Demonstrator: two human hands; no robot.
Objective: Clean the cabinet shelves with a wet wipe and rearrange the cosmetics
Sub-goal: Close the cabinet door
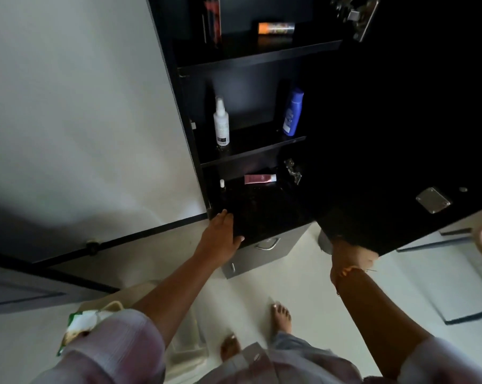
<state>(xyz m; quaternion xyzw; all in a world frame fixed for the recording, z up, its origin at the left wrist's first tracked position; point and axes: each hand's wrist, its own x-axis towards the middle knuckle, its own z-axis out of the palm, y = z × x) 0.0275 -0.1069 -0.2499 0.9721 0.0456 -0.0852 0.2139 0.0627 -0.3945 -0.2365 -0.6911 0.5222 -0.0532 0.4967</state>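
A tall black cabinet stands open with three shelves showing. On the top shelf are a dark can and an orange tube lying flat. The middle shelf holds a white spray bottle and a blue bottle. On the lowest shelf lie a pink tube and a small white-capped bottle. My left hand rests on the front left edge of the lowest shelf, fingers straight. My right hand is mostly hidden behind the bottom edge of the open door. A green-and-white wipes pack sits under my left arm.
Two grey drawers with metal handles sit below the shelves. The open black door swings out to the right, with hinges at its inner edge. My bare feet stand on a pale floor. A white wall is on the left.
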